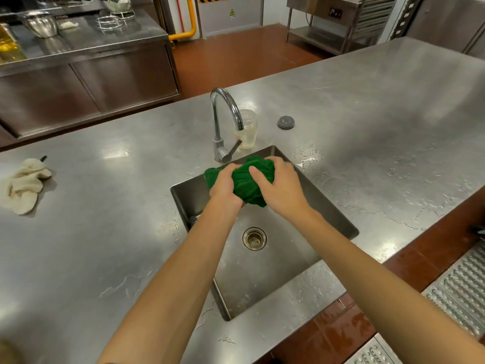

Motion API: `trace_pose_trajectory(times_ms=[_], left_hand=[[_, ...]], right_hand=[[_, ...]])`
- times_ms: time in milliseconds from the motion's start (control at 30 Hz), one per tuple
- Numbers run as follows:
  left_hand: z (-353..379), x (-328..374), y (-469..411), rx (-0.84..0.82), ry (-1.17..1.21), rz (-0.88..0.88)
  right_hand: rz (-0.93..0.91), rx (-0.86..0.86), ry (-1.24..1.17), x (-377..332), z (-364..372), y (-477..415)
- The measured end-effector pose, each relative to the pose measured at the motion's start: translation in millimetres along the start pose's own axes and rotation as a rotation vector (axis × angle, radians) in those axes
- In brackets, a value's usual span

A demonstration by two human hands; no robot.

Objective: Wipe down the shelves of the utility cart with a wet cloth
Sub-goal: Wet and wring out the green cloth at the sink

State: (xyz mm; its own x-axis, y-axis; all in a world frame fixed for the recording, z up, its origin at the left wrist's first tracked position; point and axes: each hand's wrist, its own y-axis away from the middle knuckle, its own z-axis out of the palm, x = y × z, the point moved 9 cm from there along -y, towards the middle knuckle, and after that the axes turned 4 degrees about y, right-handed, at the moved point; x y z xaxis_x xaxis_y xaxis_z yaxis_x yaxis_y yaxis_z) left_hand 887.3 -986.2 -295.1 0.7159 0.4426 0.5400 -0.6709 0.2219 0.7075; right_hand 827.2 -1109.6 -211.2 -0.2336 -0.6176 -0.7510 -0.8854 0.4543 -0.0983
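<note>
A bunched green cloth (245, 181) hangs above the far part of a steel sink (338, 219). My left hand (225, 183) grips its left side and my right hand (278, 185) grips its right side, fingers curled over the top. The two hands squeeze the cloth between them, just below the curved tap (223, 119). No water stream is visible from the spout. The sink drain (254, 238) lies below my forearms. No utility cart is in view.
A clear plastic cup (248, 130) stands behind the tap, a round grey lid (286, 122) to its right. Beige cloth gloves (23, 185) lie at the far left of the wet steel counter (105, 206). A grated floor panel (462, 290) lies at the lower right.
</note>
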Motion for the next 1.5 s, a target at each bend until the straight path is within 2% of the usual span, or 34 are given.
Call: trace_pose_trajectory(times_ms=[67,100,167,233,267,400,567,700,767,933,1100,1200,1300,1433,1500], left_hand=[[-9.2,3.9,-33.5,0.027,0.015,0.019],[-10.3,5.2,-46.6,0.018,-0.005,0.014],[-12.7,9.2,-62.5,0.028,-0.022,0.026],[-7.9,9.9,-60.1,0.021,-0.039,0.027],[-4.1,10.3,-47.5,0.031,-0.056,0.039],[16.9,5.5,1.9,0.032,-0.084,0.077],[31.7,37.8,16.4,0.086,-0.232,0.335],[41.1,58.5,15.5,0.102,-0.459,0.506],[45.3,63.0,12.0,0.088,-0.544,0.544],[50.5,65.7,8.5,0.017,-0.648,0.619],[61.9,65.6,3.4,-0.084,-0.742,0.695],[55.6,59.9,-2.6,-0.102,-0.710,0.662],[44.0,53.7,-10.0,-0.130,-0.631,0.541],[29.7,40.5,-18.7,-0.186,-0.398,0.160],[17.0,35.6,-14.6,-0.171,-0.379,0.027]], right_hand=[[-0.232,0.090,0.104,-16.0,-15.0,11.2],[-0.343,0.079,0.138,-22.2,-16.9,18.1],[-0.488,-0.051,0.329,-27.2,-1.0,31.2],[-0.499,-0.176,0.563,-20.8,23.5,34.8],[-0.463,-0.179,0.630,-17.6,30.0,30.2],[-0.293,-0.011,0.666,-19.9,21.4,0.7],[-0.186,-0.034,0.430,-10.7,19.5,-17.0],[-0.126,-0.202,0.313,-11.1,29.9,-27.6],[-0.105,-0.277,0.251,-10.6,32.8,-29.4],[0.085,-0.504,-0.081,3.2,43.9,-28.8],[0.201,-0.619,-0.159,15.5,52.4,-26.1],[0.195,-0.606,-0.148,20.3,58.6,-25.1],[0.124,-0.490,-0.019,25.3,53.9,-31.4],[0.020,-0.252,0.278,31.5,30.3,-43.4],[-0.049,-0.164,0.484,28.2,18.4,-46.2]])
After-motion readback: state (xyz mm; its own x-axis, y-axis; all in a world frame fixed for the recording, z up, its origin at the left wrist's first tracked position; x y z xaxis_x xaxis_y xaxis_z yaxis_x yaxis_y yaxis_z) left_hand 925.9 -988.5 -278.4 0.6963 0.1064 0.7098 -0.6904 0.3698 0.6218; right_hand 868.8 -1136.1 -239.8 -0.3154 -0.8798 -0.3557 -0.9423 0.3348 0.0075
